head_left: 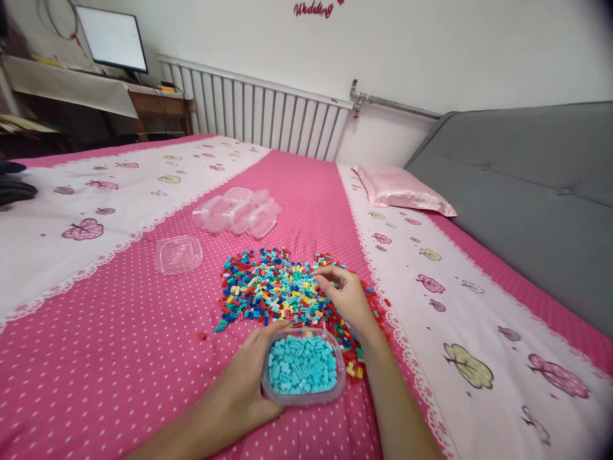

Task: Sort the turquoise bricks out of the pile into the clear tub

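One clear tub (pixel 340 375) of turquoise toy bricks (pixel 302 365), bottom centre, clamped in left hand (pixel 249 374); right hand (pixel 348 299) at mixed brick pile (pixel 268 287), pinch unclear; forearms (pixel 390 383) cut off.

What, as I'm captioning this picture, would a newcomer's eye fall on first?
Probably the heap of small multicoloured bricks in the middle of the pink bedspread, with the right hand at its right side. Nearer the camera, the left hand holds a clear tub of turquoise bricks. Beyond the heap, toward the left, lies a cluster of clear containers.
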Motion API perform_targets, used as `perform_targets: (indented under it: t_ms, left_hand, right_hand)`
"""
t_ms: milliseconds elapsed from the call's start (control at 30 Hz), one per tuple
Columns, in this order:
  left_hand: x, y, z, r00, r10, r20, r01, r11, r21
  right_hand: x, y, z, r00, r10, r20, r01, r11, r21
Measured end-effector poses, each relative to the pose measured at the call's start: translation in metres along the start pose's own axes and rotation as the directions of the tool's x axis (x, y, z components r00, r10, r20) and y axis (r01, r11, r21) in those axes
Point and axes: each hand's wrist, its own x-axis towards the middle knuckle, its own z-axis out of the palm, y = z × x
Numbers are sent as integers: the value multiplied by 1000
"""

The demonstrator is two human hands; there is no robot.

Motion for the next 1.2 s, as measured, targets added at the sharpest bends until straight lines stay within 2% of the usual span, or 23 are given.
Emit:
perform_targets:
  t_ms: [100, 167, 233, 267, 333, 467, 700, 933, 1200]
  left_hand:
    - [0, -6, 2, 999, -11, -43, 11, 1000, -12]
    - [-1, -8, 3, 998, -18, -64, 18, 1000, -13]
    - [-2, -8, 5, 997, -27, -72, 26, 1000, -7]
    - [-2, -7, 6, 997, -31, -73, 31, 1000, -2]
    - [-2, -5, 7, 997, -37, -61, 38, 999, 6]
    - [0, 1, 7, 999, -39, -36, 39, 999, -11]
    - [2, 8, 7, 998, -68, -13, 68, 997, -48]
    - [4, 15, 4, 997, -82, -1, 82, 996, -45]
    - [6, 15, 6, 996, -83, -15, 83, 996, -38]
  right_hand:
    - [-7, -14, -17, 980, -21, 198, -6, 991, 137]
    - [-14, -27, -25, 943, -55, 328, -9, 981, 192]
    - [-21, -40, -29, 881, -117, 459, 11, 974, 228]
    - [-24, -47, -28, 866, -148, 477, 52, 977, 208]
    - [-29, -56, -23, 853, -164, 495, 120, 986, 120]
    - [-35, -66, -5, 855, -152, 495, 209, 976, -62]
    - [-38, -66, 13, 869, -190, 457, 306, 932, -195]
    - [-38, -62, 20, 912, -213, 349, 311, 916, -254]
    - [-36, -58, 19, 911, -220, 349, 317, 914, -252]
